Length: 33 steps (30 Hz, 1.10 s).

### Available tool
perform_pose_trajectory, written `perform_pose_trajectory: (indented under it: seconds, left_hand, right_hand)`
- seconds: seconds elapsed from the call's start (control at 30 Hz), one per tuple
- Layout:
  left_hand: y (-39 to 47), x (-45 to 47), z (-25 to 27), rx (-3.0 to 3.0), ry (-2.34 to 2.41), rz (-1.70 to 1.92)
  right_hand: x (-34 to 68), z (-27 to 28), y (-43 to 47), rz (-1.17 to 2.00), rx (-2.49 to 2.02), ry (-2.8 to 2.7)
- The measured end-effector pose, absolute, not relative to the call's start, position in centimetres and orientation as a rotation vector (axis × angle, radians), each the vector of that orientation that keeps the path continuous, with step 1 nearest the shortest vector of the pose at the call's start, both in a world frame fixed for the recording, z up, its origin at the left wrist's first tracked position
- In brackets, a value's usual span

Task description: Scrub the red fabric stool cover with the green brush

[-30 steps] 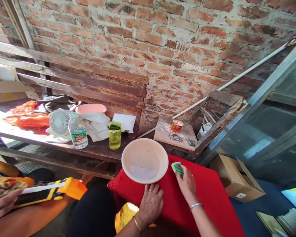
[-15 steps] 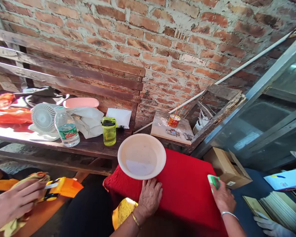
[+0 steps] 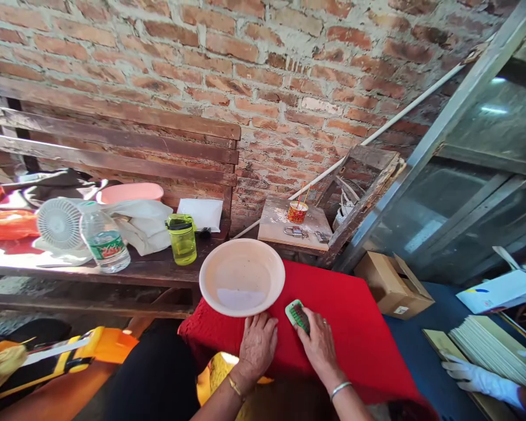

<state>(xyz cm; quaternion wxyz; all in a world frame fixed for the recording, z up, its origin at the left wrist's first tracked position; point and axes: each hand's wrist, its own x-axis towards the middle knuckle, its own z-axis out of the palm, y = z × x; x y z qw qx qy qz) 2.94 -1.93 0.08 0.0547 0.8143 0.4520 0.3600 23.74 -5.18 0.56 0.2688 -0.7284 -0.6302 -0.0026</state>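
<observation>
Dark brown slatted wooden bench (image 3: 151,267): carries a round white fan (image 3: 59,225), a clear plastic bottle with a green label (image 3: 107,245) and a translucent yellow-green drinking bottle (image 3: 183,242).
Round off-white basin (image 3: 242,251): holds clear liquid, near the left edge of the bright red cloth (image 3: 350,321).
Left hand (image 3: 258,345): loosely spread, palm down, gripping nothing visible; fingertips at the basin's near rim, contact unclear.
Small green bristled brush (image 3: 296,314): over the red cloth, right of the basin, in the right hand (image 3: 319,345), whose fingers are closed around its near end.
Brown cardboard box (image 3: 392,286): beyond the cloth's right edge, flaps up.
Another person's white-gloved hand (image 3: 477,377): beside a row of thin pale sheets (image 3: 493,348).
</observation>
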Motion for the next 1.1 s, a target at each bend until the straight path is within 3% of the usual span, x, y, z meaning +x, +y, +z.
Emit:
perform_pose_trajectory:
  seconds: [0.17, 0.4, 0.7, 1.1]
  left_hand:
    - [-1.9, 2.9, 0.0, 2.516, 1.366, 1.062]
    - [-2.0, 3.1, 0.8, 2.576, 1.401, 0.975]
    - [-1.9, 2.8, 0.9, 2.629, 1.411, 0.813]
    - [-2.0, 2.4, 1.0, 2.724, 1.451, 0.751]
  right_hand:
    - [29.7, 1.6, -7.3, -0.125, -2.238, -1.614]
    - [45.0, 3.5, -16.8, -0.077, -2.797, -0.791]
    - [43.3, 3.3, -20.3, 0.151, -2.469, -0.579]
    - [44.1, 2.8, -20.6, 0.166, -2.295, -0.406]
